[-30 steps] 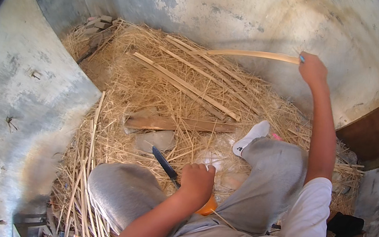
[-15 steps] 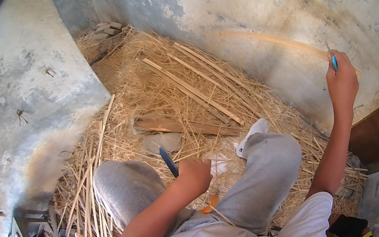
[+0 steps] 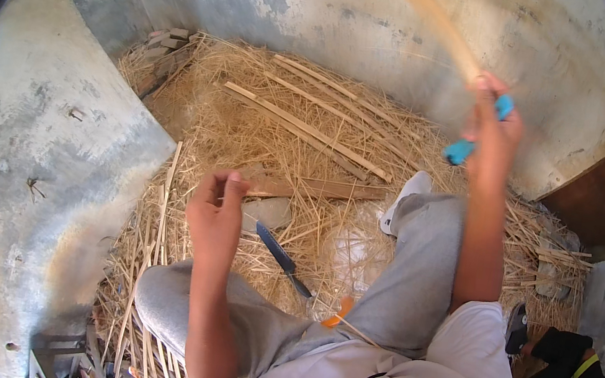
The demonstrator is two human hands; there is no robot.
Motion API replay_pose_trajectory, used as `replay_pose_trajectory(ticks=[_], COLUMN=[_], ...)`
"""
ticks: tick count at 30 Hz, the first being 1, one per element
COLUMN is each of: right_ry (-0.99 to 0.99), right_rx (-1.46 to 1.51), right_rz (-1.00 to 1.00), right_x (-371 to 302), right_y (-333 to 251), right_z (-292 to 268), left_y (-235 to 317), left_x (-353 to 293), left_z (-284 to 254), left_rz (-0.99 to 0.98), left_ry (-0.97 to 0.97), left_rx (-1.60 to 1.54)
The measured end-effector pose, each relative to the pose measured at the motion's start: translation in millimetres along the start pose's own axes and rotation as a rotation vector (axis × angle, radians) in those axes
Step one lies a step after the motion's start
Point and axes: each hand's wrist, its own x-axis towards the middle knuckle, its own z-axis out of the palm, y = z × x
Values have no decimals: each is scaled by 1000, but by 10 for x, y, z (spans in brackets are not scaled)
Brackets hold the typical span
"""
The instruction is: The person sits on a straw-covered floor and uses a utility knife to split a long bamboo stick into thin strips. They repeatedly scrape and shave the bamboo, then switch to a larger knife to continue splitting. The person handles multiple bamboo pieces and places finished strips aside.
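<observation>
My right hand, raised at the upper right, grips a long pale bamboo strip, which extends up past the top edge. A blue-handled tool is in the same hand; its blade cannot be made out. My left hand is held up above my left knee, fingers bent and loosely apart, with nothing visible in it. Just right of it, a dark-bladed knife rests between my legs, its handle toward my body. Near the knife handle is an orange piece beside a thin stick.
Straw and shavings cover the floor. Several split strips lie ahead, with a wooden plank and a stone nearer. Long strips lie at left. Weathered walls enclose the space; a dark bag-like item sits at right.
My left hand has let go of the dark-bladed knife and moved up and left. My right hand has swung left, tilting the bamboo strip steeply upward.
</observation>
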Motion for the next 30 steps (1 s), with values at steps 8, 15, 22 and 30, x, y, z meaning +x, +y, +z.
replay_pose_trajectory(ticks=[8, 15, 22, 30], right_ry=[-843, -1141, -1314, -1606], right_rx=[152, 71, 38, -226], right_rz=[847, 954, 1010, 802], right_x=[-1444, -1597, -1545, -1827], right_y=[880, 1089, 1179, 1060], right_z=[568, 596, 634, 656], left_y=[213, -55, 74, 17], left_x=[4, 64, -56, -159], left_z=[-189, -271, -162, -5], left_rz=[-105, -517, -132, 3], left_ry=[-74, 197, 135, -1], left_rx=[-535, -899, -661, -777])
